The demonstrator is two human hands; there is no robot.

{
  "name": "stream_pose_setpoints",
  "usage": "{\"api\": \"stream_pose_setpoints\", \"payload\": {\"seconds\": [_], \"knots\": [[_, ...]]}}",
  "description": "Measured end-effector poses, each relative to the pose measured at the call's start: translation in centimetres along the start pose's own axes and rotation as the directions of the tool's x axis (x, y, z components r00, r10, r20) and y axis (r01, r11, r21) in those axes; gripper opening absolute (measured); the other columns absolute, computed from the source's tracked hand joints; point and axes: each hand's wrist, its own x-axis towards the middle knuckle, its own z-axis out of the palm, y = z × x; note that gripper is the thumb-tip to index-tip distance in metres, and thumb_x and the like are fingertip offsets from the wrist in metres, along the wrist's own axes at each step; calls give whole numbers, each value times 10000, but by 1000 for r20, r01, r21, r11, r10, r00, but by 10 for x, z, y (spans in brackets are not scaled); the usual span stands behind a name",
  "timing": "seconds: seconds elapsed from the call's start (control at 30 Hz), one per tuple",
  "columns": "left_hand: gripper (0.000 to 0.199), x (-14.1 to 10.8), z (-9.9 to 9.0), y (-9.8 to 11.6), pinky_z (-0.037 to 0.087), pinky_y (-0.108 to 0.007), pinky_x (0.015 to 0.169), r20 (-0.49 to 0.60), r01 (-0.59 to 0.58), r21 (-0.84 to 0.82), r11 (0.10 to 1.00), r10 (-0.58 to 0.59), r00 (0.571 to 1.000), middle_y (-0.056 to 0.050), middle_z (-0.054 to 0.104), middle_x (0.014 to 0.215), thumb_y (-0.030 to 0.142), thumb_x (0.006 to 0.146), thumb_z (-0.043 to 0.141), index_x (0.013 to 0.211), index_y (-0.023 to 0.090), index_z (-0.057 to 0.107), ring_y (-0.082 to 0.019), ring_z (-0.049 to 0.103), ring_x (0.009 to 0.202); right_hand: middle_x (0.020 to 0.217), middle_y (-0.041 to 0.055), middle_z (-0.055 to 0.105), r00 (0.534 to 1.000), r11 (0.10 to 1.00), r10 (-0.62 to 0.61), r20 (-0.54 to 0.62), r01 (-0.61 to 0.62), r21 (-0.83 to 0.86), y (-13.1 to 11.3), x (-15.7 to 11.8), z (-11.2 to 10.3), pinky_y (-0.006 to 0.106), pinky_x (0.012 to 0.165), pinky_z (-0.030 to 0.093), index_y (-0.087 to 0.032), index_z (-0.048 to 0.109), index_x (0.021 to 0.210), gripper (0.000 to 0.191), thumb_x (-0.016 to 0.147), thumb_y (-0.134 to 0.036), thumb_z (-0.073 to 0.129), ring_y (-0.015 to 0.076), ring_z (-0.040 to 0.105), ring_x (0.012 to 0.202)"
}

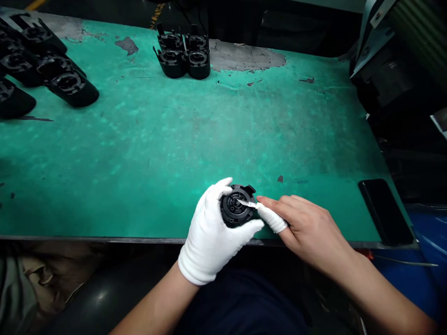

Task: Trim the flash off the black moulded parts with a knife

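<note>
A round black part [234,215] with rings and a small tab on its rim is held near the front edge of the green table [195,139]. Around its left and lower sides wrap the fingers of my left hand [213,232], which wears a white glove. My right hand [307,221] is bare except for a white cover on the thumb. Between thumb and forefinger it pinches a small metal blade [248,204], whose tip points at the middle of the black part. Most of the tool's handle, if any, is hidden.
Several black cylindrical parts [199,67] stand in a cluster at the table's back. More black cylinders [75,90] are grouped at the far left. A dark phone [386,211] lies at the front right corner. Dark equipment [387,74] borders the right side.
</note>
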Motion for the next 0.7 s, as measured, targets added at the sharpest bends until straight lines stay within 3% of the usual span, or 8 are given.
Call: {"api": "stream_pose_setpoints", "payload": {"seconds": [0.7], "knots": [[672, -1, -1, 5, 532, -469, 1062, 12, 45, 9, 999, -45, 999, -122, 549, 1393, 375, 716, 838, 1234, 238, 433, -272, 586, 1262, 806, 10, 591, 997, 994, -62, -53, 57, -89, 3, -3, -5, 344, 661, 371, -265, 559, 1390, 392, 1001, -267, 507, 186, 527, 750]]}}
